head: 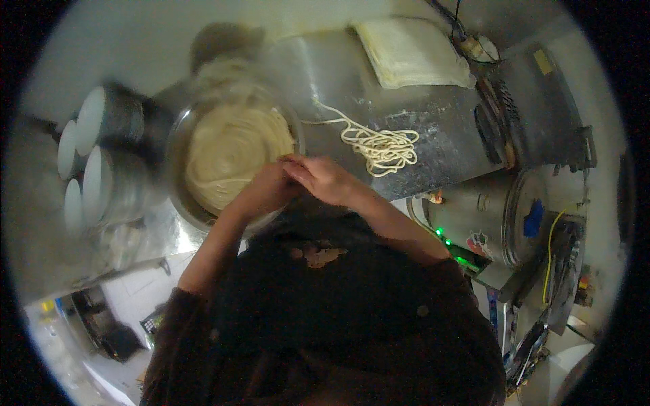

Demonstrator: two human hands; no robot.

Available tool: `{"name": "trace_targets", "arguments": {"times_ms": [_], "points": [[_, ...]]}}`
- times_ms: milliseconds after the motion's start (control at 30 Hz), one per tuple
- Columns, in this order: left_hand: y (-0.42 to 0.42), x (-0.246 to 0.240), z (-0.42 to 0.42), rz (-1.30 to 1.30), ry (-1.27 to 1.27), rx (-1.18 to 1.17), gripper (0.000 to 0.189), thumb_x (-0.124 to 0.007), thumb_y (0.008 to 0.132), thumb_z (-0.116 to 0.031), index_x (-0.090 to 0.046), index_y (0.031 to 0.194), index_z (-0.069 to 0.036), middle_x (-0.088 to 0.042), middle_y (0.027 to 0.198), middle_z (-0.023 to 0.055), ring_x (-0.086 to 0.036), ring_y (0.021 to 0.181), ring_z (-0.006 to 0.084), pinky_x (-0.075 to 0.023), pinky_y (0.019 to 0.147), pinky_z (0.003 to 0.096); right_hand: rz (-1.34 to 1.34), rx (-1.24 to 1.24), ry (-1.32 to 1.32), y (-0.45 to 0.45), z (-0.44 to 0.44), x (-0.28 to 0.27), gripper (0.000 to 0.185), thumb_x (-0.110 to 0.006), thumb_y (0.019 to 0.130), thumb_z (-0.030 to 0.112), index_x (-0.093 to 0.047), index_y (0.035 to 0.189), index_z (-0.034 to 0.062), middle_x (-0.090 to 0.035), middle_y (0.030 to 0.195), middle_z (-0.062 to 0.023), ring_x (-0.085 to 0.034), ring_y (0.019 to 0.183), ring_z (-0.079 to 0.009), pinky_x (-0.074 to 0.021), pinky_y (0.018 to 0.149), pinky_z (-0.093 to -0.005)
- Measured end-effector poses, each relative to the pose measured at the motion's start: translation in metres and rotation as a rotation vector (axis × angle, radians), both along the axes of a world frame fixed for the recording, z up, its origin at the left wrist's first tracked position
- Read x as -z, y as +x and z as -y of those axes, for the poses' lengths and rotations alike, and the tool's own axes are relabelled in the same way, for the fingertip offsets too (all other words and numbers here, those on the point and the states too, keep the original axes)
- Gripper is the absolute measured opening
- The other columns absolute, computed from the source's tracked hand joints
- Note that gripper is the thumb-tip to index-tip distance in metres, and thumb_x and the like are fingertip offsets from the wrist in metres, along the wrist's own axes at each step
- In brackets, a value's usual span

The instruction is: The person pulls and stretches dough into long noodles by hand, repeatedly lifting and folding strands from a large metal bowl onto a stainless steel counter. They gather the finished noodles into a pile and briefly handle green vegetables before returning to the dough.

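Note:
My left hand (277, 180) and my right hand (325, 178) meet at the near right rim of a round metal basin (175, 195). Their fingers overlap, the right partly covering the left, so whether anything is between them is hidden. Inside the basin lies a broad spiral of pale dough rope (231, 152), somewhat blurred. On the metal worktop (436, 137) to the right, a loose tangle of thin dough strand (386, 147) rests beside floury smears. From this tangle one strand runs left towards the basin's rim.
A folded whitish cloth (416, 53) lies at the back of the worktop. Several metal containers with pale round faces (91, 122) lie at the left. To the right stand a large metal pot (472, 208) and green lights on a dark device (464, 256).

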State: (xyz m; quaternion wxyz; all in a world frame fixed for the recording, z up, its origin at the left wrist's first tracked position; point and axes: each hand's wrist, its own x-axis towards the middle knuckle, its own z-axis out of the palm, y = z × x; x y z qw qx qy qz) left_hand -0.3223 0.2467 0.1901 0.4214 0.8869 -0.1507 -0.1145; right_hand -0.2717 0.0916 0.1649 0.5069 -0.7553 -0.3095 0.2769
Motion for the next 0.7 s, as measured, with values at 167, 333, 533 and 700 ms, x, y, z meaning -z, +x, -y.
{"name": "trace_targets", "arguments": {"times_ms": [167, 333, 533, 700], "points": [[-0.013, 0.033, -0.026, -0.158, -0.116, -0.01, 0.017, -0.06, 0.078, -0.012, -0.061, 0.092, -0.002, -0.063, 0.085, 0.0121, -0.06, 0.079, 0.0213, -0.046, 0.073, 0.0327, 0.214, -0.038, -0.298, -0.01, 0.053, -0.002, 0.025, -0.053, 0.085, 0.023, -0.06, 0.101, 0.0056, -0.064, 0.084, -0.0122, -0.061, 0.075, -0.0257, -0.0467, 0.069, -0.0313], [-0.009, 0.05, -0.146, -0.174, 0.067, -0.177, 0.02, -0.056, 0.085, -0.018, -0.063, 0.089, 0.0, -0.064, 0.083, 0.0059, -0.058, 0.08, 0.0155, -0.0455, 0.075, 0.0289, 0.184, 0.492, -0.377, 0.026, 0.192, -0.006, 0.018, -0.061, 0.08, 0.022, -0.066, 0.09, 0.0077, -0.064, 0.079, -0.0104, -0.061, 0.069, -0.0168, -0.0462, 0.061, -0.0286], [0.01, 0.039, -0.111, -0.064, 0.255, -0.13, 0.014, -0.057, 0.082, -0.013, -0.062, 0.086, -0.001, -0.063, 0.083, 0.011, -0.059, 0.078, 0.0193, -0.0454, 0.072, 0.0305, 0.416, 0.294, -0.556, 0.02, 0.138, 0.0, 0.036, -0.055, 0.083, 0.031, -0.057, 0.11, 0.0062, -0.062, 0.092, -0.0156, -0.06, 0.085, -0.0307, -0.0469, 0.075, -0.0408], [0.014, 0.056, -0.007, 0.192, -0.238, 0.189, 0.018, -0.063, 0.076, -0.009, -0.06, 0.093, -0.004, -0.061, 0.092, 0.0121, -0.059, 0.083, 0.025, -0.0466, 0.072, 0.0333, 0.135, 0.038, -0.138, -0.005, 0.021, 0.01, 0.038, -0.053, 0.085, 0.031, -0.053, 0.112, 0.0051, -0.061, 0.098, -0.0155, -0.058, 0.091, -0.029, -0.0449, 0.078, -0.0348]]}}
